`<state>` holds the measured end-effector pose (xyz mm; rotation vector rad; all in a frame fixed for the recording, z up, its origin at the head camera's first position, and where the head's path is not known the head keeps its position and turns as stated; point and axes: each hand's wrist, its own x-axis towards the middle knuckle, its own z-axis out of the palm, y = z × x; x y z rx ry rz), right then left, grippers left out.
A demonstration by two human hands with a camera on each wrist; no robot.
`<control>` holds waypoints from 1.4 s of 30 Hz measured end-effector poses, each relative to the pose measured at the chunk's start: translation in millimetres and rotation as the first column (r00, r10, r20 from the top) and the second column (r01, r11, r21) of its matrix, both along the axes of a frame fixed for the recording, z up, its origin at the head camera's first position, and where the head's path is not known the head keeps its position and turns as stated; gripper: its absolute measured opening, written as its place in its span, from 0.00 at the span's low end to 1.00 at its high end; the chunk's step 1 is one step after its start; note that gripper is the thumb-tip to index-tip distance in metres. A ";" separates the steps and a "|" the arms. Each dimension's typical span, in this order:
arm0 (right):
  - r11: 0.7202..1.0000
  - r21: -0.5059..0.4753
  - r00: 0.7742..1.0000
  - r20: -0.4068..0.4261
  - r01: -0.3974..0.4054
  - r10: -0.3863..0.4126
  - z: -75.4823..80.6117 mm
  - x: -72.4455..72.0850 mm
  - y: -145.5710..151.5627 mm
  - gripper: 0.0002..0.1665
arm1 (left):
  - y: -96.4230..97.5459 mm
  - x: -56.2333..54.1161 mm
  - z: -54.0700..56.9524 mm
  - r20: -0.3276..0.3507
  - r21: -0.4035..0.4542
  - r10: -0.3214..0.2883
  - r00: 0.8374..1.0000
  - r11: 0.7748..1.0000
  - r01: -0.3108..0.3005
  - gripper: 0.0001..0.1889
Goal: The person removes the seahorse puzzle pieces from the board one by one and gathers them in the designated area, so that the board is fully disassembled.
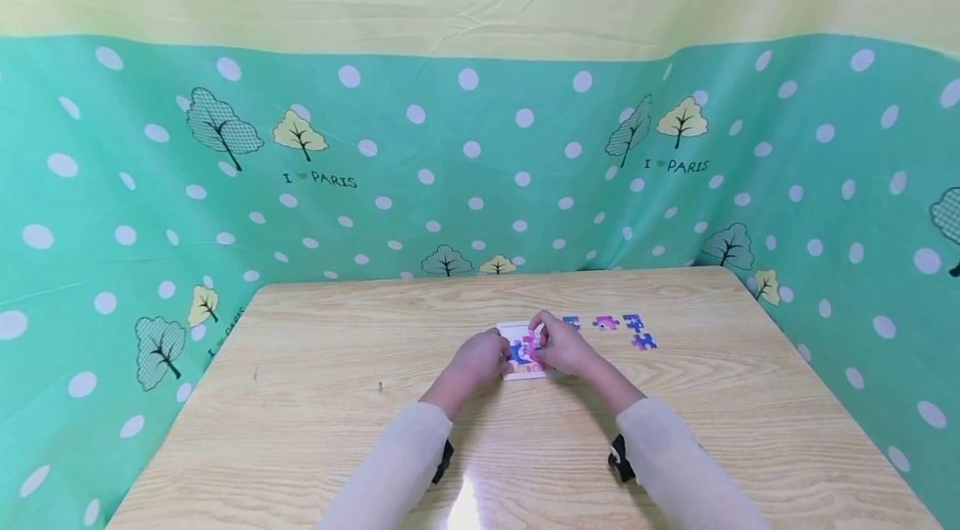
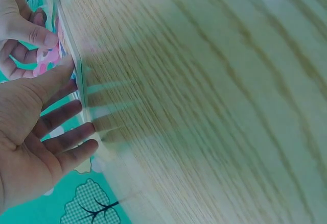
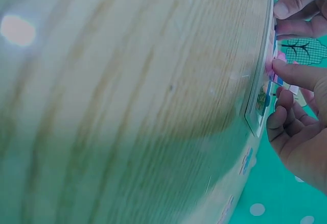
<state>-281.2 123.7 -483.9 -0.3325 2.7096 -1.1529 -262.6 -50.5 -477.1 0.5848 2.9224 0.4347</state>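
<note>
A white-bordered puzzle board (image 1: pixel 525 376) lies on the table, partly filled with blue, pink and orange picture pieces. At its left edge is my left hand (image 1: pixel 482 353). In the left wrist view, that hand's fingers (image 2: pixel 66 118) are spread and fairly straight, fingertips at the board's edge, with the thumb along the border. My right hand (image 1: pixel 564 345) is over the board's right part. Between its thumb and fingers it pinches a pink puzzle piece (image 2: pixel 48 56), low over the board. The right hand hides part of the picture.
Several loose puzzle pieces lie right of the board, among them a pink one (image 1: pixel 605 322) and a blue one (image 1: pixel 643 342). The wooden table (image 1: pixel 337 430) reaches back to a green dotted curtain (image 1: pixel 450 163). A small dark mark (image 1: pixel 380 387) is on the table's left.
</note>
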 end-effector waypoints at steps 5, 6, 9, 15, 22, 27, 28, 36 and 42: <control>1.000 -0.011 1.000 -0.005 0.015 -0.015 -0.1 2.3 -0.1 0.21 | 0.3 0.2 0.9 0.001 0.000 0.000 1.000 1.000 0.000 0.07; 1.000 -0.013 1.000 -0.004 0.018 -0.018 0.0 2.6 -0.1 0.20 | 0.4 0.1 1.0 0.004 0.001 0.002 1.000 1.000 -0.002 0.07; 0.999 -0.024 1.000 0.000 0.023 -0.023 0.9 3.5 -0.1 0.20 | 0.5 0.2 1.3 0.007 0.003 0.003 1.000 1.000 -0.003 0.07; 1.000 -0.028 1.000 -0.006 0.014 -0.014 2.0 4.2 -0.5 0.19 | 0.4 0.1 0.5 0.000 0.002 0.002 1.000 1.000 -0.002 0.08; 1.000 -0.027 0.999 -0.042 0.005 -0.006 -0.6 5.1 0.5 0.19 | 0.3 -0.4 0.8 0.002 -0.001 0.006 1.000 1.000 -0.006 0.08; 0.999 -0.048 0.999 -0.051 -0.001 -0.001 -1.6 5.9 1.1 0.18 | -0.1 -0.7 1.0 -0.010 0.001 -0.003 1.000 1.000 0.003 0.08; 0.999 -0.049 0.999 -0.049 0.000 -0.003 -1.3 6.0 1.1 0.19 | -0.1 -0.7 1.1 -0.009 0.002 -0.003 1.000 1.000 0.003 0.08; 0.999 -0.040 0.999 -0.040 0.001 -0.003 -1.3 6.4 0.2 0.18 | 1.0 0.5 1.5 -0.010 -0.020 -0.001 1.000 1.000 0.001 0.08; 1.000 -0.024 0.999 -0.051 -0.007 0.006 -2.0 6.9 0.0 0.17 | 1.3 1.1 2.3 -0.017 -0.028 -0.001 1.000 1.000 0.000 0.08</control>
